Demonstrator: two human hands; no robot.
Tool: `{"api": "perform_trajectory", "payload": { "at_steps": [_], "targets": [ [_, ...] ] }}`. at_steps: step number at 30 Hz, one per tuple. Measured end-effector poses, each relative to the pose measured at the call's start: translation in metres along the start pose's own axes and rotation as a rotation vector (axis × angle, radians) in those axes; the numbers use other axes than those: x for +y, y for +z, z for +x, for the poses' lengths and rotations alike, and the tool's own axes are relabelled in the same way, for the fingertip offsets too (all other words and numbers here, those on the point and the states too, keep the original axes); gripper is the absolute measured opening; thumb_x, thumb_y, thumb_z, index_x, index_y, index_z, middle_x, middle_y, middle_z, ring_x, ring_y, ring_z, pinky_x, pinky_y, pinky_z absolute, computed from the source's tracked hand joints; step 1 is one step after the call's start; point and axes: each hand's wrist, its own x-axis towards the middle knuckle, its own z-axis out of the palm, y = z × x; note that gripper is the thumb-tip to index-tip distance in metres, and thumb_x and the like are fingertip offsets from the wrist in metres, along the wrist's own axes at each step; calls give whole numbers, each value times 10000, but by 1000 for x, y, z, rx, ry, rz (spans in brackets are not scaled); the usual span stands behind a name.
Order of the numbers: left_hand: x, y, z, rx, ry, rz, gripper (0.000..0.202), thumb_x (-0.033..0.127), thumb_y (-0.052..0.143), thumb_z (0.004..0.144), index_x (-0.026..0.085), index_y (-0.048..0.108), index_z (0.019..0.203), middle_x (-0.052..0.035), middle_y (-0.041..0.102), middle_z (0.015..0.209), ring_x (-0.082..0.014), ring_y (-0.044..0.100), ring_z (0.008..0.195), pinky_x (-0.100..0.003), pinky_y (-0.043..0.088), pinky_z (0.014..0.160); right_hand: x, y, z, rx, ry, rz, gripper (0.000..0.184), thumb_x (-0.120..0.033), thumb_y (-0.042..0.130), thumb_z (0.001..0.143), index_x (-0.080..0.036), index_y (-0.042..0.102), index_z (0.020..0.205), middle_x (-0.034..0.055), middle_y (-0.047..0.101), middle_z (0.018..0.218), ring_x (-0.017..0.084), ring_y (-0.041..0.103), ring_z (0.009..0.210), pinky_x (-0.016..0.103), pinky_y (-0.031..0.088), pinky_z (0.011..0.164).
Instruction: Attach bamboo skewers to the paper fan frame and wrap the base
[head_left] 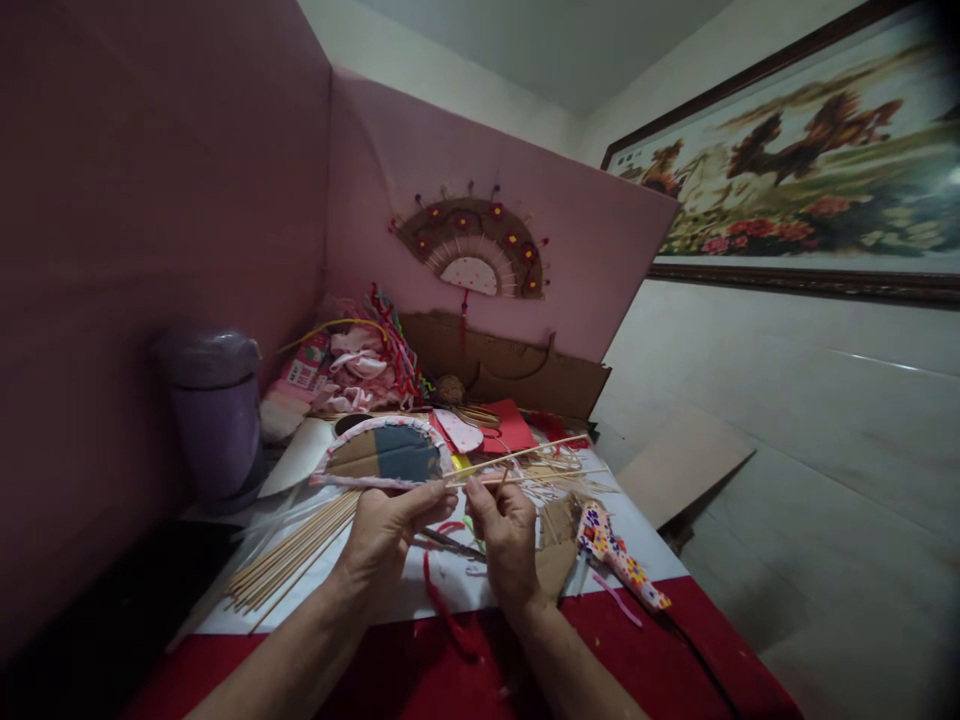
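Note:
My left hand (390,530) and my right hand (506,535) are raised over the table, fingertips almost meeting. Both pinch thin bamboo sticks (525,462) that reach out to the right. Just behind my left hand lies a half-round cardboard fan piece (386,452) with a pink edge. A bundle of long bamboo skewers (296,555) lies under my left wrist on the white sheet (450,590). A glue gun with a flowered pattern (619,555) rests to the right of my right hand.
A purple lidded bin (214,410) stands at the left. A finished brown fan (476,250) hangs on the pink backboard. Cardboard cut-outs (525,370), pink and red craft scraps (367,365) and red paper (506,425) crowd the table's back. A framed picture (810,170) hangs at the right.

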Motion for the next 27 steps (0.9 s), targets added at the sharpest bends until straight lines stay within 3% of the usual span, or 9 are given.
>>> {"api": "perform_trajectory", "payload": {
  "at_steps": [3,6,9,11,17,20,27],
  "targets": [
    [3,-1,2,-10,-6,-31,171,136,793,524,68,700,651,-93,713,670,-170,660,623,-261,547,650,0,-1,-3,0,-30,108,193,-346,638,754,-161,582,742,-44,478,568,65,363,468,194,281,426],
    [5,-2,5,23,-26,-71,150,108,783,525,59,702,641,-109,716,686,-181,668,641,-246,552,638,0,-3,-4,147,-30,297,175,-344,609,769,-173,572,776,-43,493,580,58,378,468,172,276,414],
    [6,-2,6,47,-35,-88,111,81,769,537,53,696,616,-117,714,669,-189,672,641,-242,559,622,-2,-5,3,293,67,462,205,-377,578,766,-176,533,756,-47,482,552,50,349,416,159,225,367],
    [5,-2,6,54,-36,-83,86,62,755,548,47,693,607,-122,712,659,-191,673,633,-245,563,617,-3,-8,9,320,148,529,216,-353,627,714,-177,503,727,-56,471,545,38,304,387,152,174,347],
    [4,-2,7,60,-62,-24,47,37,728,565,29,693,597,-129,701,626,-191,667,600,-250,564,589,-3,-15,22,125,231,661,243,-211,729,589,-171,551,750,-98,353,516,23,209,404,146,123,367],
    [3,-3,8,43,-81,-6,51,37,733,559,30,694,592,-124,700,624,-182,664,590,-241,560,589,-5,-16,22,44,271,727,279,-150,740,561,-183,584,790,-96,376,545,15,199,404,150,112,370],
    [-1,-2,4,-15,-109,2,56,60,738,578,40,697,611,-108,697,617,-167,655,580,-239,555,602,-5,-19,19,-12,312,765,329,-71,734,536,-207,612,809,-77,463,579,29,331,450,141,224,401]
  ]
}}
